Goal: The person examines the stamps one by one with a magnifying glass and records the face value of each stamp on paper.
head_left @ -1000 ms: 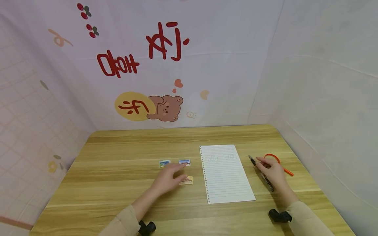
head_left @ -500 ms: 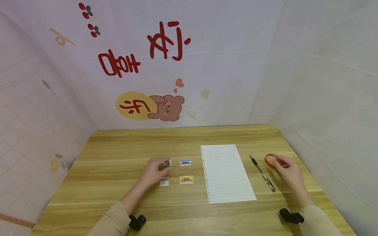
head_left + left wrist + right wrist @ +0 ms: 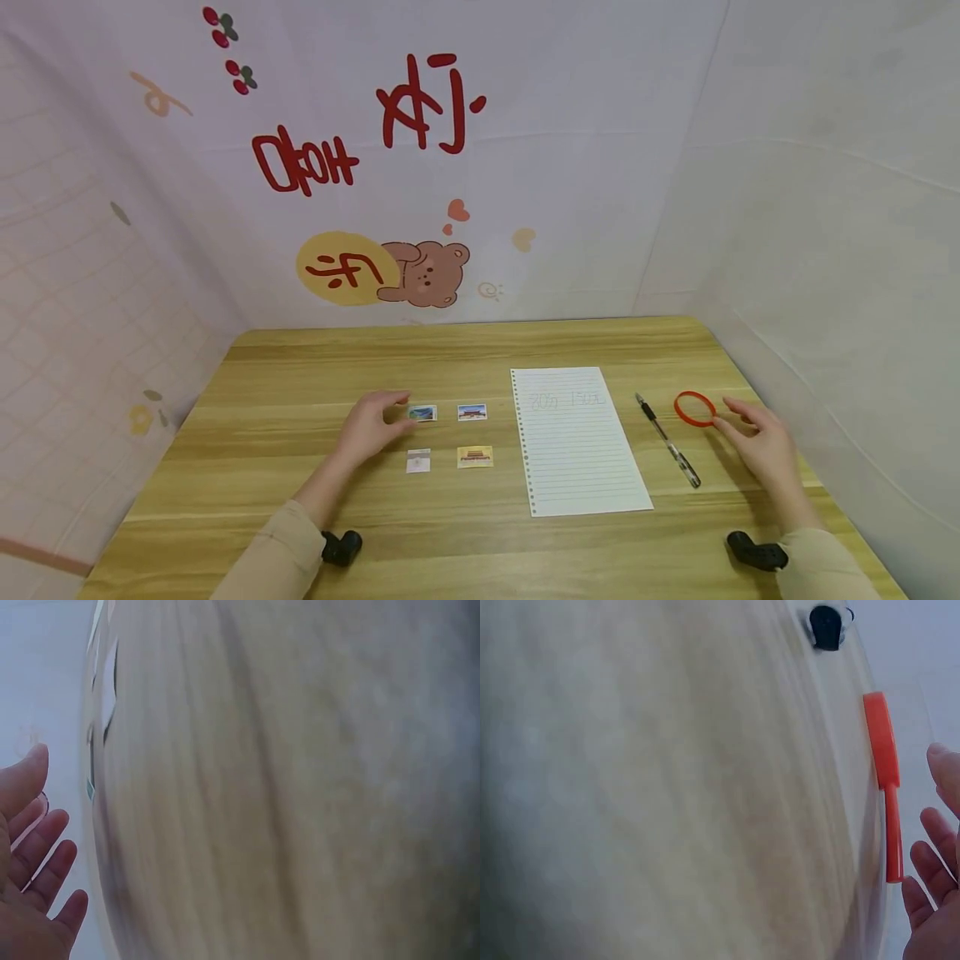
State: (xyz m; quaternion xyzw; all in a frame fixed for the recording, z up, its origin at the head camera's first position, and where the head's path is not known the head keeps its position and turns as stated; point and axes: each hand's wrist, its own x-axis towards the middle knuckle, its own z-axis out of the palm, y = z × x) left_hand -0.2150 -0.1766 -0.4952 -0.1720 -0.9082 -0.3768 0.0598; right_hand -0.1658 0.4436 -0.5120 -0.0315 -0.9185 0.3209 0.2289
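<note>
In the head view my left hand is beside a blue-green stamp, thumb and fingers spread apart near its left edge. Whether they touch it I cannot tell. To its right lies a blue stamp; nearer me are a pale stamp and a yellow stamp. At the right, my right hand is by the handle of a red-rimmed magnifying glass, its fingers loosely extended in the right wrist view. In the head view that hand hides most of the handle.
A lined sheet with faint handwriting near its top lies right of the stamps. Between it and the magnifying glass is a clear-barrelled pen. A printed cloth stands behind the wooden table.
My left hand has drawn back leftward, uncovering the stamps. My right hand has moved right, away from the pen and past the magnifying glass's ring.
</note>
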